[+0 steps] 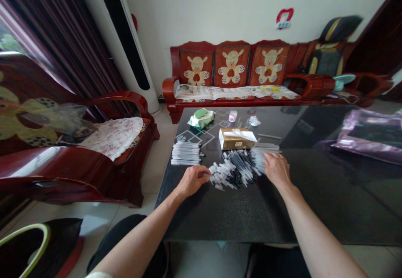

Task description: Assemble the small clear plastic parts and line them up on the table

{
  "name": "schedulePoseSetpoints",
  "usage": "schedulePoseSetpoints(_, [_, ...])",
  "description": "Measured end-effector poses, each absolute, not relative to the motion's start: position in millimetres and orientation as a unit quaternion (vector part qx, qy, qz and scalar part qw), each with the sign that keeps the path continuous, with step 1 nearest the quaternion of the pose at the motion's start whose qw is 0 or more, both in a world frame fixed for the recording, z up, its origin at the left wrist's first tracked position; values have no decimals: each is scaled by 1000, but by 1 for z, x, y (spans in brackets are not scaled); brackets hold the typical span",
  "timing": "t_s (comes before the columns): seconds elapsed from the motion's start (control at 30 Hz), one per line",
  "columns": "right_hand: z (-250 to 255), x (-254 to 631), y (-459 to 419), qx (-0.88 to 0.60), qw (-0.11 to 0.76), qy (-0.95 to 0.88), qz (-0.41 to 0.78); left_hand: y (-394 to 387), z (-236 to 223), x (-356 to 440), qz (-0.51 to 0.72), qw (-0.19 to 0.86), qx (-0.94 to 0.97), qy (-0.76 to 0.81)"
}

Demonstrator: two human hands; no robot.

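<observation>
My left hand is at the left edge of a loose pile of whitish pen caps, its fingers drawn together in a pinch. What lies between those fingertips is too small to make out. On the right, my right hand rests with curled fingers at the ends of the translucent pen barrels; its grip is partly hidden. Between the hands lie dark, thin pen refills and small black pieces. A neat row of white pens with dark tips lies beyond my left hand.
Behind the pen parts stands a tissue box on the dark table. Farther back are a green wipes pack, a small jar and crumpled tissue. A purple plastic package lies right. Wooden seats flank the table.
</observation>
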State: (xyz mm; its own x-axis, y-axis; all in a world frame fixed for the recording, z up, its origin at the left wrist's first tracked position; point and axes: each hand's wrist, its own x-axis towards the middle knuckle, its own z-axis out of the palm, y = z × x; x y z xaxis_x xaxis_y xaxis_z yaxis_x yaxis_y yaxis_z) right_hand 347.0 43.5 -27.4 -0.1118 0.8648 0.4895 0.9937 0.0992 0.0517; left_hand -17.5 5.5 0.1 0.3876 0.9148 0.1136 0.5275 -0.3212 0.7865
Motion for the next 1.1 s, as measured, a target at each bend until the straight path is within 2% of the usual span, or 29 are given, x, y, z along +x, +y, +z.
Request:
schedulePoseSetpoints(0.1, [-23,339,42,-645,179,-718,-192,7,-6,-14,263,275,778,500])
schedulePoseSetpoints(0.6, [-18,325,40,-625,228,-727,-169,17,-18,-8,308,230,811,441])
schedulePoseSetpoints(0.73, [-16,321,39,-621,238,-728,-166,23,-13,-23,271,152,797,518])
schedulePoseSetpoints(0.87, [-17,321,40,-617,245,-729,-167,28,-9,-38,173,78,788,585])
schedulePoseSetpoints(1.1, [-18,318,41,-608,272,-730,-154,28,-9,-40,84,27,798,596])
